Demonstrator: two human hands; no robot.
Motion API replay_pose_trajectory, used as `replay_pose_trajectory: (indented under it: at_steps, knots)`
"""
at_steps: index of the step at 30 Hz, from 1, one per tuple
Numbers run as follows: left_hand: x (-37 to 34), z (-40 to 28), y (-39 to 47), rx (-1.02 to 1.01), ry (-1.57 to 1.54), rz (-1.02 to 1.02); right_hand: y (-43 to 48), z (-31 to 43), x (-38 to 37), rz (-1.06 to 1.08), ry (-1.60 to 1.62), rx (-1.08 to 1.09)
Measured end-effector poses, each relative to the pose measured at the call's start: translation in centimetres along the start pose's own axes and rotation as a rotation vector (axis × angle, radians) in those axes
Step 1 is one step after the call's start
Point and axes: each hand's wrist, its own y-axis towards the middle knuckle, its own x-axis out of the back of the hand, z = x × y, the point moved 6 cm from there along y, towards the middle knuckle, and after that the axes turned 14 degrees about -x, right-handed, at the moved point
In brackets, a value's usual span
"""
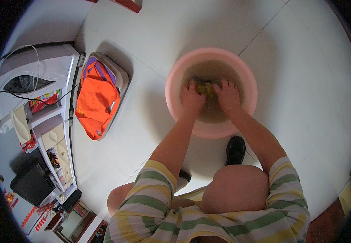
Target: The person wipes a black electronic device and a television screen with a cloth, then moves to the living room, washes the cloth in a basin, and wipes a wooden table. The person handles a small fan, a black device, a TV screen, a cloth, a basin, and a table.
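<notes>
A round pink plastic basin [173,83] stands on the tiled floor, holding murky brownish water [213,117]. In it lies a dark cloth-like thing with a yellow-green part [205,88], mostly under the water. My left hand [193,96] rests at its left side, fingers spread and pointing away from me. On the other side is my right hand [229,94], its fingers apart and its thumb by the yellow-green part. The cloudy water hides whether either hand grips it.
Left of the basin, a grey tray or lid [123,73] carries an orange and purple fabric item [98,94]. A white cabinet [49,68] lines the left side, with a dark screen [33,183] beyond. My black shoe [235,150] is close to the basin's near rim.
</notes>
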Motion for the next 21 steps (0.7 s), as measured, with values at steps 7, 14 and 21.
replay_pose_trajectory:
  at_steps: [7, 14, 21]
  knots:
    - [-1.4, 0.2, -0.5, 0.478, -1.784, 0.14, -3.9, 3.8, 4.7, 0.075, 0.923, 0.261]
    - [2.1, -4.6, -1.9, 0.209, -1.715, -0.004, -9.4, 7.0, 10.5, -0.142, 0.883, 0.61]
    - [0.1, -1.9, -1.0, 0.296, -1.706, -0.223, -7.7, 7.4, 10.4, -0.281, 0.703, 0.601]
